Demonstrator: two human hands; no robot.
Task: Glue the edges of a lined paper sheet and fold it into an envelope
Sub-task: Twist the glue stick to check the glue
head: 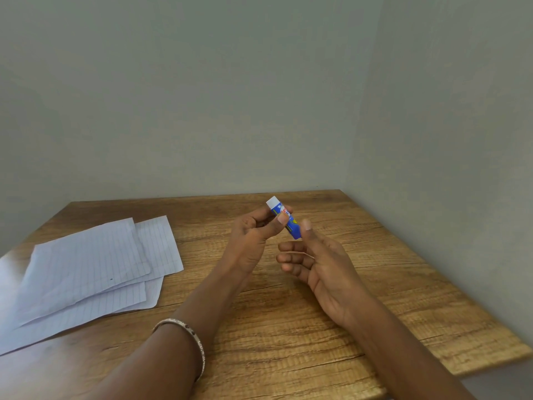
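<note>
Left hand (253, 235): pinches glue stick (284, 219), white cap up, tilted
Right hand (317, 261): loose, palm up, thumb touching the stick's lower end
Papers (86, 269): lined sheets overlapping (several) at table's (375, 313) left edge

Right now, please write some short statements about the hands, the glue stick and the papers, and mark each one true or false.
1. The left hand holds the glue stick. True.
2. The glue stick lies flat on the wooden table. False: it is held above it.
3. The lined paper sheets lie to the left of both hands. True.
4. The right hand presses on the papers. False: it is open beside the glue stick.
5. A bracelet is on the left wrist. True.
</note>
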